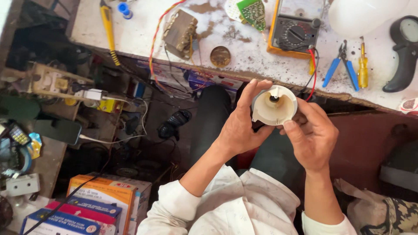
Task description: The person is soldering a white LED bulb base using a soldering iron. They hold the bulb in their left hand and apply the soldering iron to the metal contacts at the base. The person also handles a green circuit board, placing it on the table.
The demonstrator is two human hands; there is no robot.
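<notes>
1. Cluttered repair-shop surroundings frame the view: a white, stained bench (244, 61) runs along the top, and a dark well of wires and parts sits below it on the left.
2. Nearest the camera, printed cardboard boxes (104, 202) in orange, red and blue lie at lower left, beside the person's white sleeves.
3. Above the lap, both hands hold a cream plastic bulb housing, round and cup-shaped (274, 105), its open side with a dark centre hole facing up. The left hand (241, 126) is wrapped round its left side, thumb up along the rim. The right hand (311, 135) closes on the lower right edge, thumb pressed at the rim.
4. The step in hand looks like inspecting or turning the housing; a next move would call for a steady two-handed grip.
5. Farther off on the bench lie a yellow multimeter (294, 30), blue-handled pliers (342, 65), a yellow screwdriver (362, 65), a green circuit board (252, 13) and a brown wound transformer (180, 32).
</notes>
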